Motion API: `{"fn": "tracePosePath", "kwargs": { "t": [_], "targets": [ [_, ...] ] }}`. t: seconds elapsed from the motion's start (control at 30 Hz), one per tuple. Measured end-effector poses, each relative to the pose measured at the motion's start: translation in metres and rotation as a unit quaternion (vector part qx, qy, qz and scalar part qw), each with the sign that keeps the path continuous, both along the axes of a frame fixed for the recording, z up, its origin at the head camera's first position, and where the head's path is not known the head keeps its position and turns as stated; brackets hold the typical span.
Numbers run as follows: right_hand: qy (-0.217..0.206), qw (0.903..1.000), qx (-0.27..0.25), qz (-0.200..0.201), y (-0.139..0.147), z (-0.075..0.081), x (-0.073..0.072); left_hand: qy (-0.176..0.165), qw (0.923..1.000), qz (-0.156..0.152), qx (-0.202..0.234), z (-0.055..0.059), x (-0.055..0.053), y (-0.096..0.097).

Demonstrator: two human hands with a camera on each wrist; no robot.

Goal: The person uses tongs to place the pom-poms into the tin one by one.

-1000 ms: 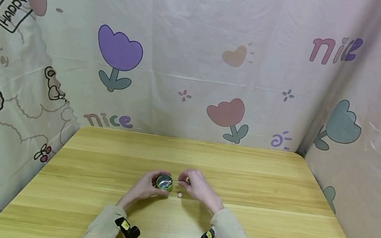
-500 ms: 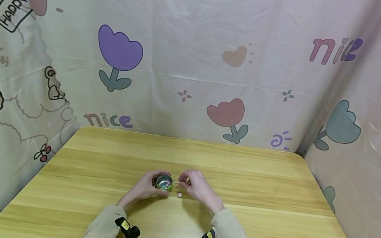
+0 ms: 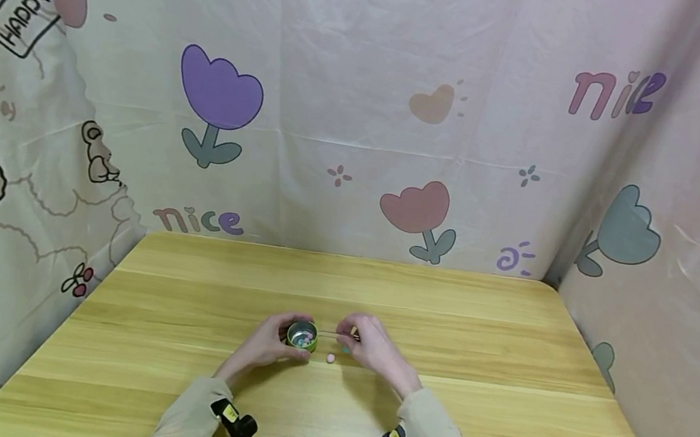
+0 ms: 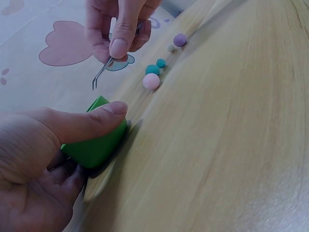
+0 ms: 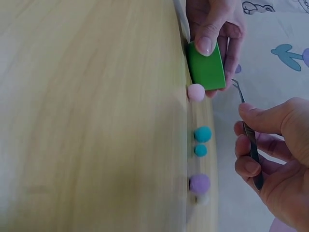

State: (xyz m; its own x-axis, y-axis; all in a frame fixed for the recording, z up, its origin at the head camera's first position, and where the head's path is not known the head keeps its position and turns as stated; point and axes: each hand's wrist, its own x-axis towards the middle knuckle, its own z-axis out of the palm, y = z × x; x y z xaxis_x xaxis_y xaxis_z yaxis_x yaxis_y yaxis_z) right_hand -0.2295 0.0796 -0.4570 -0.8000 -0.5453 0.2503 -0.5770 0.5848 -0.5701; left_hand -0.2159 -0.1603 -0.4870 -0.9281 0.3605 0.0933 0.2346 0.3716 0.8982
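Observation:
A small green cup [image 5: 207, 67], round and metallic inside in the head view, stands on the table with several small pale balls in it. My left hand [image 3: 272, 336] grips its side, thumb on the near wall and fingers behind. My right hand [image 3: 371, 344] pinches metal tweezers [image 5: 252, 140] with bent tips. Those tips are slightly apart with nothing between them, close to the cup's rim. Near the cup lies a pink ball [image 5: 196, 92]. Beyond it are a teal ball [image 5: 202, 134] and a smaller teal ball [image 5: 201, 150].
Farther along the row, a purple ball [image 5: 199, 184] and a small whitish ball [image 4: 171, 48] lie on the wooden table [image 3: 232, 269]. A printed curtain [image 3: 342, 95] hangs behind the table and along both sides.
My right hand has drawn a little to the right with the tweezers, away from the cup, and a teal ball now shows beneath it. My left hand and the cup stay in place.

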Motion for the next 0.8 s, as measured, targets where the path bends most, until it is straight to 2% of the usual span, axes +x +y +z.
{"fn": "tracePosePath", "kwargs": {
  "t": [0.3,0.5,0.8],
  "targets": [
    [-0.006,0.9999,-0.012,-0.005,0.017,-0.003,0.000,0.006,1.0000,0.003,-0.002,0.001,0.001,0.000],
    [-0.060,0.9971,-0.046,0.005,0.031,-0.005,0.000,0.010,0.9999,0.001,-0.007,0.001,0.001,-0.001],
    [-0.020,0.9995,-0.018,-0.019,0.052,-0.009,-0.001,0.009,1.0000,0.002,-0.003,0.000,0.001,0.000]
  ]
}}
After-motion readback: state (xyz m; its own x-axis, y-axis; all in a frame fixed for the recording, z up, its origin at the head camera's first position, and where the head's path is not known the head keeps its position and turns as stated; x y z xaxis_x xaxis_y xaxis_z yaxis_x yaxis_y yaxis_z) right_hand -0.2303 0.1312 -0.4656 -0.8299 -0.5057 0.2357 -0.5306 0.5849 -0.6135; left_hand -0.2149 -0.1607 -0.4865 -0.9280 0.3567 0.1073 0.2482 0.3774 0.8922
